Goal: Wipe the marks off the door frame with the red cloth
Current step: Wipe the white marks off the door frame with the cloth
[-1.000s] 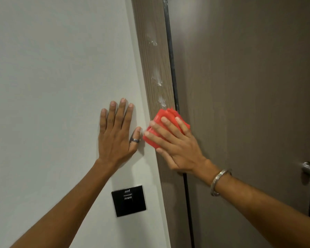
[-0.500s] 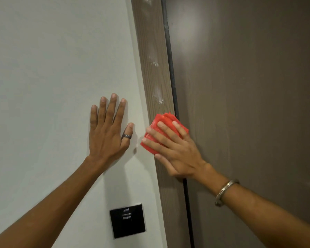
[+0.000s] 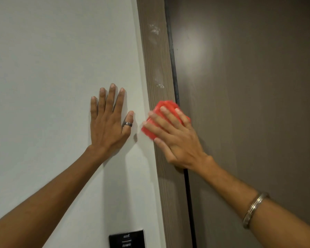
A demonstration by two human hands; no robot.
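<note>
1. Since the earlier frame the right hand (image 3: 175,140) and the red cloth (image 3: 160,113) have shifted a little up the door frame (image 3: 156,59), and the lowest white smear seen before is now under the cloth
2. The right hand lies flat with fingers spread over the folded cloth, pressing it against the frame; the fingers are not curled round it
3. The cloth sits on the wood-grain frame, its right edge reaching the dark gap (image 3: 174,68) beside the door (image 3: 249,86)
4. The left hand (image 3: 109,122) is fully open, palm flat on the white wall (image 3: 52,68), holding nothing; a ring (image 3: 127,124) sits on its thumb
5. White marks (image 3: 158,83) remain on the frame just above the cloth, and another patch (image 3: 154,30) higher up
6. A metal bangle (image 3: 254,210) circles the right wrist
7. A black wall panel (image 3: 126,238) shows low on the wall, near the frame
</note>
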